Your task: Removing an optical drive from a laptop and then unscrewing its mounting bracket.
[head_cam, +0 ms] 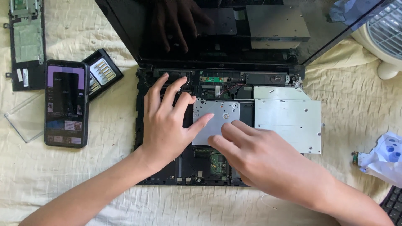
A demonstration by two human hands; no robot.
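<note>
flat silver metal drive plate (215, 119) inside opened black laptop base (141, 125) | left hand (167, 121) splayed, thumb touching plate | right hand (255, 152) fingertips pressing it, grasping nothing | cream wrinkled cloth (356, 104) beneath; black phone (66, 103) at 9 o'clock

Surface: a bed covered by a pale cream quilted sheet (360, 104), creased and puckered throughout, filling the whole view. Landmark: a white electric fan (383, 33) at the upper right corner, resting on the sheet, grille and round foot partly in view. Below the fan, at the right edge, the sheet lies in soft folds. Light: bright, even daylight, with faint shadows. No wall, floor or window shows.
</note>
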